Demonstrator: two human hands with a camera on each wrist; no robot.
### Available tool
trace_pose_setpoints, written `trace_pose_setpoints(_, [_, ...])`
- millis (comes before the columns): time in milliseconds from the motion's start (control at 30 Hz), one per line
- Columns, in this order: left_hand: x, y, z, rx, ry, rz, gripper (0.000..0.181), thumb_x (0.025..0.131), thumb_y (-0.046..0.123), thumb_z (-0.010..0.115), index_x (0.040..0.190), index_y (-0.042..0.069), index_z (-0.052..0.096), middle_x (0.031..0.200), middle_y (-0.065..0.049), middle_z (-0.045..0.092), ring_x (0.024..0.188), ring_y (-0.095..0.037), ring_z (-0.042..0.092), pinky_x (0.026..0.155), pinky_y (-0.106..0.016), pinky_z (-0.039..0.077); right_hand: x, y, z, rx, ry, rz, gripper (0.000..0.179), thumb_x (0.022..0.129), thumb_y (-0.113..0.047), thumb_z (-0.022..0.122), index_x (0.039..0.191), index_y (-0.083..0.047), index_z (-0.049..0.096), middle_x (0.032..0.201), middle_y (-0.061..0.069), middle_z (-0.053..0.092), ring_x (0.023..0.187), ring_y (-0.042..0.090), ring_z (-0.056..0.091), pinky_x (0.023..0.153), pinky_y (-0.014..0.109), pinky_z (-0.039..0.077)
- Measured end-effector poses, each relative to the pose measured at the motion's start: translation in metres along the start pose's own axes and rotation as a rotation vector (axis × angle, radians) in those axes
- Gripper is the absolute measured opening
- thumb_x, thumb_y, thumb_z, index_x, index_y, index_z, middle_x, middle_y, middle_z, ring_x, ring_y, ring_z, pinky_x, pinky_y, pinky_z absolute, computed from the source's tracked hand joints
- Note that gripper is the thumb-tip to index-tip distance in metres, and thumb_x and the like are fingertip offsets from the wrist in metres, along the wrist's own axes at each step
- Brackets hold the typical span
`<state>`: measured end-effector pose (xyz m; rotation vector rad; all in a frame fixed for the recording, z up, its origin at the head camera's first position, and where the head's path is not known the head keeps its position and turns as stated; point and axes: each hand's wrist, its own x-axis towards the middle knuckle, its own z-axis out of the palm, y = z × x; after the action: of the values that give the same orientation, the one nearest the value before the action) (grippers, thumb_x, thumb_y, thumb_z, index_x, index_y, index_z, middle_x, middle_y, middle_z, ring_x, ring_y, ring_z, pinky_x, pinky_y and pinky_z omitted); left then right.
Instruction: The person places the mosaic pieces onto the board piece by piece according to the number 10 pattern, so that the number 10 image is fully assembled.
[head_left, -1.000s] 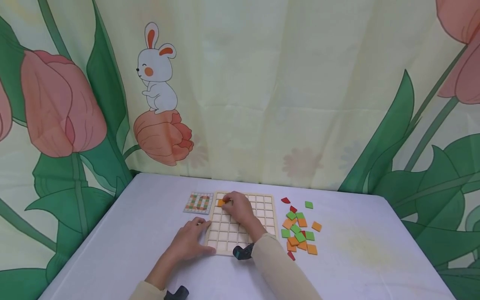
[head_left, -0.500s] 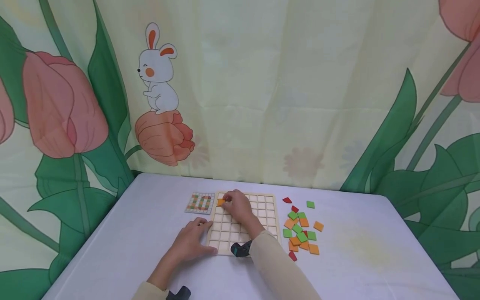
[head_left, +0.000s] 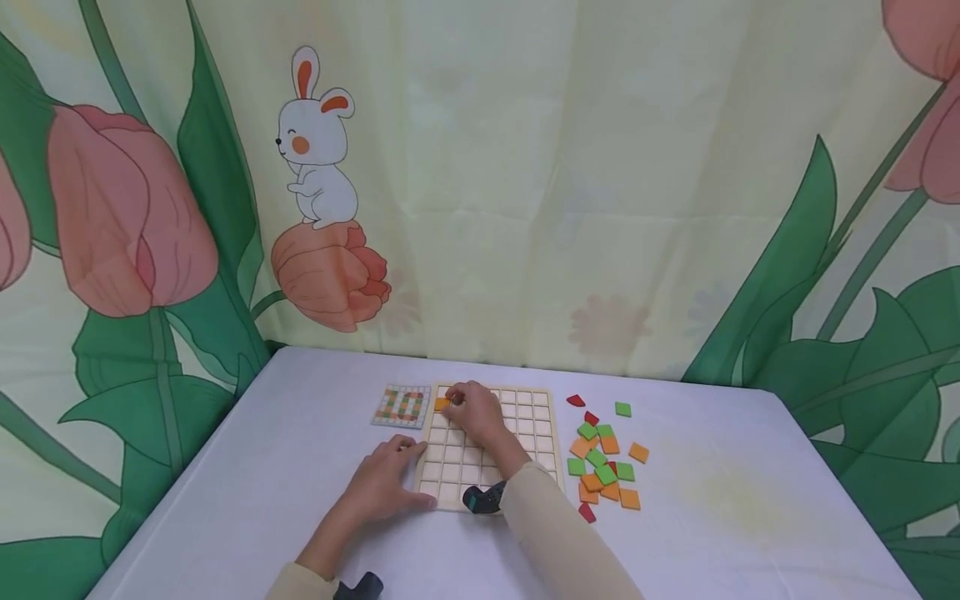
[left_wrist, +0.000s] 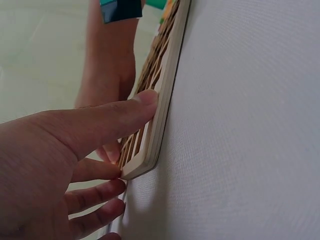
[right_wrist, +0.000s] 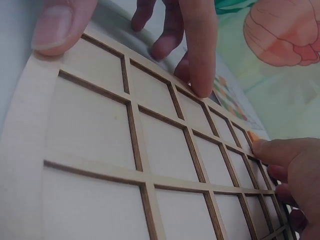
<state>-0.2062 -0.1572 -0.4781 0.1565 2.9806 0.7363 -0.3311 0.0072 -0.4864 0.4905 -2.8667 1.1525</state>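
Note:
A wooden grid board point(head_left: 452, 471) lies on the white table. My left hand point(head_left: 382, 479) touches its near left corner, thumb on the front rim and index finger against the left side; in the left wrist view the thumb point(left_wrist: 125, 117) lies extended over the edge. At the board's far left, my right hand point(head_left: 480, 417) has its thumb and fingers bent at an orange square tile point(head_left: 442, 405). The right wrist view shows that thumb point(right_wrist: 270, 150) against the tile point(right_wrist: 253, 136), the other fingers curled beneath it and partly hidden.
A pattern card point(head_left: 401, 406) with coloured squares lies left of the board. To the right is a loose pile of orange, green point(head_left: 605, 475) and red point(head_left: 587, 512) pieces, some overlapping. A printed curtain point(head_left: 480, 208) hangs behind the table.
The head view has shifted very slightly. Both hands stay in nearly the same places, the right one at the orange tile and the left one at the board's corner.

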Motion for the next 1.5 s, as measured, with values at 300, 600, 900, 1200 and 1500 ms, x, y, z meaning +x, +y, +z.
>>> trace_pose_setpoints(300, [0.001, 0.003, -0.002, 0.008, 0.006, 0.009, 0.088, 0.063, 0.053, 0.085, 0.137, 0.015, 0.056, 0.131, -0.005, 0.053, 0.118, -0.025, 0.051, 0.099, -0.049, 0.041, -0.007, 0.006, -0.009, 0.063, 0.005, -0.042, 0.026, 0.088, -0.02, 0.07, 0.113, -0.01, 0.068, 0.099, 0.003, 0.065, 0.087, 0.016, 0.057, 0.079, 0.035, 0.049])
trace_pose_setpoints(600, [0.001, 0.004, -0.001, 0.017, 0.008, 0.024, 0.087, 0.063, 0.051, 0.086, 0.136, 0.014, 0.056, 0.129, -0.004, 0.053, 0.115, -0.025, 0.052, 0.097, -0.049, 0.043, -0.018, 0.015, -0.023, 0.078, 0.028, -0.04, 0.025, 0.088, -0.019, 0.071, 0.11, -0.008, 0.068, 0.098, 0.004, 0.066, 0.086, 0.015, 0.058, 0.078, 0.033, 0.049])
trace_pose_setpoints(900, [0.0, 0.003, -0.001, 0.003, 0.006, 0.01, 0.087, 0.063, 0.05, 0.086, 0.137, 0.014, 0.056, 0.131, -0.005, 0.053, 0.118, -0.026, 0.051, 0.098, -0.049, 0.043, -0.029, 0.024, -0.038, 0.147, 0.063, -0.046, 0.024, 0.088, -0.017, 0.07, 0.11, -0.006, 0.069, 0.096, 0.005, 0.065, 0.081, 0.015, 0.056, 0.069, 0.029, 0.047])
trace_pose_setpoints(1200, [0.002, 0.003, -0.002, 0.006, 0.003, -0.012, 0.088, 0.064, 0.049, 0.086, 0.138, 0.015, 0.054, 0.134, -0.007, 0.052, 0.12, -0.027, 0.05, 0.098, -0.05, 0.044, -0.039, 0.032, -0.054, 0.163, 0.103, -0.036, 0.021, 0.088, -0.016, 0.071, 0.106, -0.007, 0.07, 0.094, 0.004, 0.064, 0.074, 0.014, 0.049, 0.064, 0.025, 0.043])
trace_pose_setpoints(1500, [0.0, 0.003, 0.002, 0.014, 0.003, -0.001, 0.09, 0.062, 0.049, 0.087, 0.138, 0.014, 0.054, 0.133, -0.007, 0.053, 0.119, -0.027, 0.05, 0.097, -0.049, 0.044, -0.056, 0.037, -0.069, 0.143, 0.129, -0.011, 0.021, 0.087, -0.016, 0.072, 0.106, -0.008, 0.07, 0.092, 0.002, 0.064, 0.072, 0.015, 0.047, 0.062, 0.024, 0.04])
